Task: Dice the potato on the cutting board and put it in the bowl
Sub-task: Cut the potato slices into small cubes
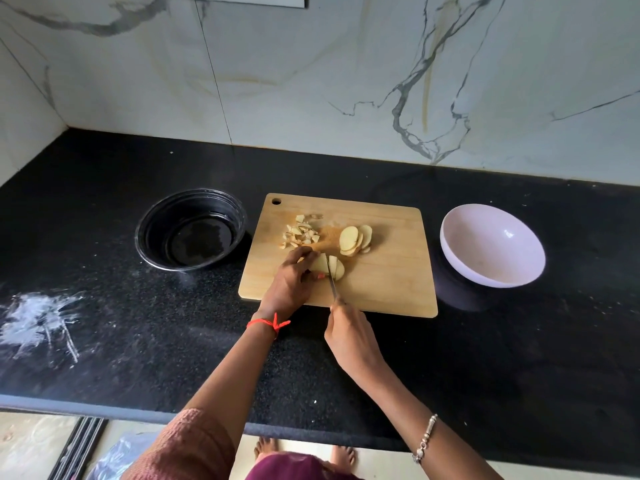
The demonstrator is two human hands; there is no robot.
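Your right hand [349,337] grips the thin steel knife [331,282], blade in the pale half potato [329,266], which your left hand [291,282] pinches on the rectangular wooden cutting board [391,278]. Behind lie round slices [353,239] and small diced bits [301,232]. Beside the board: round black bowl [190,230] left, glossy white bowl [491,245] right, insides bare.

The left hand [290,280] covers the left end of the potato piece [335,267], so its full shape is hidden. The knife [332,284] handle is buried inside the right hand [350,336]. A small pink bit [321,276] beside the thumb is too tiny to tell. The counter [485,358] edge hides most of the bare feet [266,449].
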